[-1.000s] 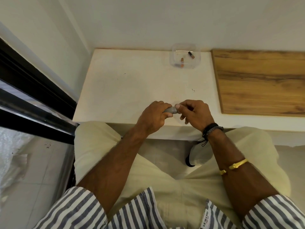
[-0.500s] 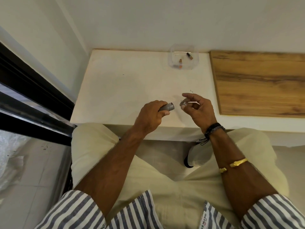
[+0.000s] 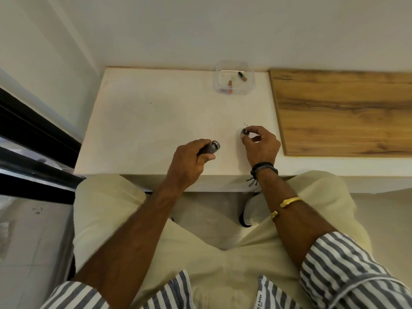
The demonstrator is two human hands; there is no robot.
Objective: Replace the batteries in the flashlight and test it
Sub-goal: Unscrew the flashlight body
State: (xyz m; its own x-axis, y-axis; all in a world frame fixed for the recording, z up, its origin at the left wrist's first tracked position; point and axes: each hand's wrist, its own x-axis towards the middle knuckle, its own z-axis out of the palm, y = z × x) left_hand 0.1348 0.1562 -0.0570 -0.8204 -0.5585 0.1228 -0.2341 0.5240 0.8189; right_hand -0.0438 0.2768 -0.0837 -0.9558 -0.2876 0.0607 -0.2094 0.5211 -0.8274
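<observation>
My left hand [image 3: 189, 161] grips the grey flashlight body [image 3: 211, 147], whose open end points up and to the right. My right hand [image 3: 260, 144] pinches the small round end cap [image 3: 244, 131] between thumb and fingertips, low over the white table [image 3: 145, 121]. The two parts are a hand's width apart. At the back of the table a clear plastic container [image 3: 233, 78] holds two batteries: an orange one [image 3: 230, 84] and a darker one [image 3: 242, 76].
A wooden board [image 3: 343, 112] covers the table's right side, close to my right hand. A white wall runs behind the table. A dark window frame [image 3: 29, 139] lies to the left. My knees sit under the table's front edge.
The cap came off the flashlight body. My right hand carried it right and forward while my left hand held the body and drifted slightly left.
</observation>
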